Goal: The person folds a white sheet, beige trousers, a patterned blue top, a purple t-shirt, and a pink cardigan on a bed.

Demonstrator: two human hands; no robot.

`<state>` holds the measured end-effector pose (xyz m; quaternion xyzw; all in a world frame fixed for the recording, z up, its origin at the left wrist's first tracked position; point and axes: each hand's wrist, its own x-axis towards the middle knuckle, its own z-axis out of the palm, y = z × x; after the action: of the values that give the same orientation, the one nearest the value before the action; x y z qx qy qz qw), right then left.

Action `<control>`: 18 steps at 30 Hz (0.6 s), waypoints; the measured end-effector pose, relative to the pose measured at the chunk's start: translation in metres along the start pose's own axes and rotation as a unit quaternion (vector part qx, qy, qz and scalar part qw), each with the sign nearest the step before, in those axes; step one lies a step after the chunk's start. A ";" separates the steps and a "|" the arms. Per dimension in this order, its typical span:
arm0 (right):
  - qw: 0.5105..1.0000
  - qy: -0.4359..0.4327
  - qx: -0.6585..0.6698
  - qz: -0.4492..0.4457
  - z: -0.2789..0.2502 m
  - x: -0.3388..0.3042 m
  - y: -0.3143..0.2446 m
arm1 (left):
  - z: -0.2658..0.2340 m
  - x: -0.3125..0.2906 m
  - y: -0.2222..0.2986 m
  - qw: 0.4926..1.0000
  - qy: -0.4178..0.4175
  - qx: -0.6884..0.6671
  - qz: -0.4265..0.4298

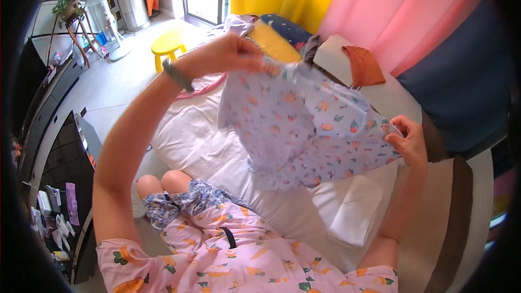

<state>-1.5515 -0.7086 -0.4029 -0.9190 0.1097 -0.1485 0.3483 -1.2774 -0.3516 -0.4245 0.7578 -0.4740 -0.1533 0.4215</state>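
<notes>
A pale blue garment point(271, 125) with a small orange, red and green print is stretched in the air between my hands, above the white covered seat. My left hand point(233, 57), a dark band on its wrist, is closed on the garment's upper edge. At the opposite side, my right hand point(408, 140) pinches a corner between thumb and fingers. The cloth hangs loosely in folds, its lower edge blurred. Whether it is a top or shorts I cannot tell.
A white folded cloth point(358, 206) lies near my right forearm. Behind are a rust-coloured cloth point(364, 66) on the backrest and a dark blue dotted cloth point(290, 30). Left stand a yellow stool point(168, 46), a fan point(108, 27) and a cluttered black table point(54, 157).
</notes>
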 end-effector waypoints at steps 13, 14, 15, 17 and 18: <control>0.983 -0.043 0.175 0.031 -0.090 0.015 0.025 | 0.010 0.134 0.063 0.840 0.227 0.481 0.104; 0.984 -0.040 0.171 0.033 -0.091 0.013 0.029 | 0.027 0.148 0.060 0.862 0.238 0.441 0.077; 0.981 -0.020 0.187 0.036 -0.084 0.021 0.031 | 0.025 0.163 0.032 0.867 0.269 0.404 0.116; 0.982 0.012 0.179 0.049 -0.093 0.020 0.020 | 0.038 0.193 0.036 0.895 0.263 0.351 0.083; 0.983 0.043 0.173 0.051 -0.098 0.016 0.012 | 0.043 0.205 0.041 0.919 0.247 0.305 0.047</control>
<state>-1.5721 -0.7818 -0.3376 -0.8307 0.1445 -0.1869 0.5041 -1.2257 -0.5545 -0.3840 0.8401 -0.4141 0.2105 0.2801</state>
